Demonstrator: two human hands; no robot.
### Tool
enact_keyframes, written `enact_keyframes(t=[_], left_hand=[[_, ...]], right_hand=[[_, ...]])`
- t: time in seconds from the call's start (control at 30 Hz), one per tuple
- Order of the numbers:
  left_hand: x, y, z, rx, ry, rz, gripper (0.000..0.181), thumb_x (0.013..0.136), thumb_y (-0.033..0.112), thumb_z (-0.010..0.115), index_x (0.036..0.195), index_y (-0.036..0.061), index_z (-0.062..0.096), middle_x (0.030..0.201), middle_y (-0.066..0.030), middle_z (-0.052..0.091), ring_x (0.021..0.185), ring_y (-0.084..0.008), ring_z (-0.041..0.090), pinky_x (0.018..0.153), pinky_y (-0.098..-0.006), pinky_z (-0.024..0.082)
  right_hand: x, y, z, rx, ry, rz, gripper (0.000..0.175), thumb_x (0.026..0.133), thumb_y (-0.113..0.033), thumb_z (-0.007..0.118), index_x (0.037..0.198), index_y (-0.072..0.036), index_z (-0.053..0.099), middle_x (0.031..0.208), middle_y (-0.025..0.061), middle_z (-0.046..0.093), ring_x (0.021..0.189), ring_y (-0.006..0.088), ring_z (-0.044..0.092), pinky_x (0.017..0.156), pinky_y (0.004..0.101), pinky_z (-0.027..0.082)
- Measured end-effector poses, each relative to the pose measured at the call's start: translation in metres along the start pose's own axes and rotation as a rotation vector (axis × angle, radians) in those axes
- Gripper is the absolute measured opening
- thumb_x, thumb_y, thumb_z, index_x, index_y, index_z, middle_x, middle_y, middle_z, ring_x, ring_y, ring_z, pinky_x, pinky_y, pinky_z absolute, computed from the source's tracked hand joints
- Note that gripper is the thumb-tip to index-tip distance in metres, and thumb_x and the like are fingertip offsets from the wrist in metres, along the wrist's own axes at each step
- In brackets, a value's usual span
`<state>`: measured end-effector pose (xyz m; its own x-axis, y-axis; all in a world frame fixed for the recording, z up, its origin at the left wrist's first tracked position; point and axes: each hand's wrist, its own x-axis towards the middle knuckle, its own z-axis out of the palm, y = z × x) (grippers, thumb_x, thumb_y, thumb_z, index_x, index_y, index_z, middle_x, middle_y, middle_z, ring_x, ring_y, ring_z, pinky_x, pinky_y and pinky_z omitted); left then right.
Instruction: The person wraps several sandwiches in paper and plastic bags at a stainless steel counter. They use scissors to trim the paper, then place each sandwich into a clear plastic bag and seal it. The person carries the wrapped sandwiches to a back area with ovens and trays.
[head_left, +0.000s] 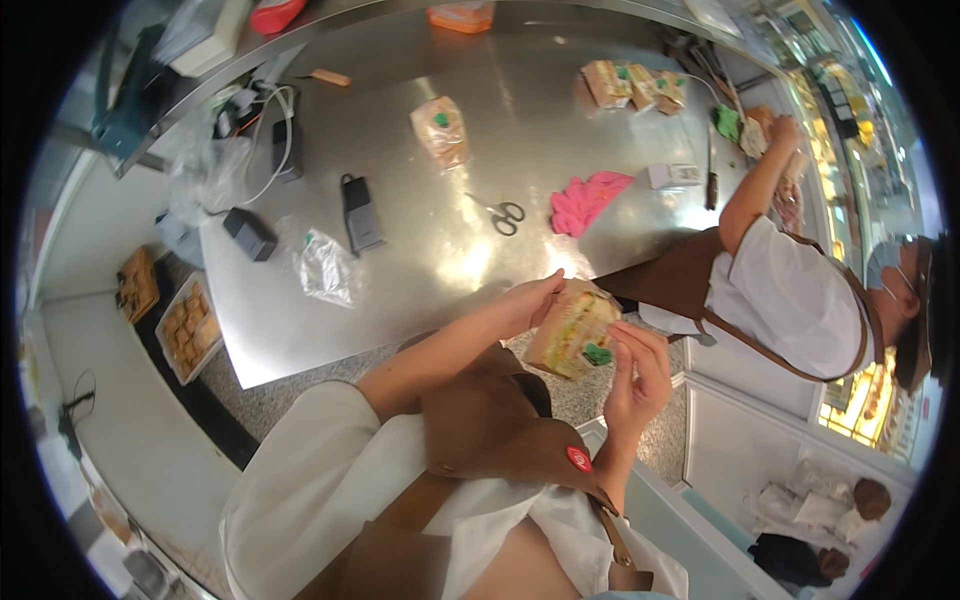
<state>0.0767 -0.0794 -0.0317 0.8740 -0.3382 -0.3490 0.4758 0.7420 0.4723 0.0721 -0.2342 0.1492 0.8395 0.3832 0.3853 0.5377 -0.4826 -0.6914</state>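
A sandwich in clear wrap and brown paper (562, 337), with a green sticker on its cut face, is held tilted just off the table's front edge. My left hand (532, 304) grips its upper left side. At the right edge, close to the sticker, the fingertips of my right hand (637, 367) pinch the wrapper. Beyond, on the steel table (405, 277), lie black-handled scissors (506, 217), a crumpled pink cloth (585, 202) and another wrapped sandwich (442, 131). Several more wrapped sandwiches (607, 84) stand together at the back right.
A co-worker (795, 300) leans over the table's right end, one hand near a green cloth (726, 122) and a knife (712, 176). Dark boxy devices (363, 214) with cables and a clear plastic bag (326, 266) lie on the left. A bin of baked pieces (214, 341) sits lower left.
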Motion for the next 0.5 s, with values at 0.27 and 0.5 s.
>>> enact_keyframes(t=[0.27, 0.5], left_hand=[[0.008, 0.16, -0.129, 1.173, 1.355, 1.028, 0.035, 0.082, 0.013, 0.074, 0.113, 0.0037, 0.06, 0.095, -0.0129, 0.061, 0.082, -0.0253, 0.061, 0.076, -0.0365, 0.052], [0.036, 0.239, -0.162, 1.435, 1.334, 0.835, 0.023, 0.077, 0.024, 0.077, 0.096, 0.0109, 0.076, 0.097, -0.0106, 0.065, 0.089, -0.0289, 0.066, 0.082, -0.0388, 0.053]], right_hand=[[-0.019, 0.022, -0.034, -0.185, 0.051, -0.023, 0.013, 0.087, 0.003, 0.063, 0.096, 0.001, 0.072, 0.101, 0.0115, 0.068, 0.093, 0.0266, 0.061, 0.086, 0.0337, 0.048], [-0.036, 0.055, -0.036, -0.059, 0.173, 0.226, 0.013, 0.092, -0.002, 0.061, 0.097, 0.003, 0.072, 0.102, 0.0132, 0.068, 0.096, 0.0247, 0.064, 0.087, 0.0329, 0.049]])
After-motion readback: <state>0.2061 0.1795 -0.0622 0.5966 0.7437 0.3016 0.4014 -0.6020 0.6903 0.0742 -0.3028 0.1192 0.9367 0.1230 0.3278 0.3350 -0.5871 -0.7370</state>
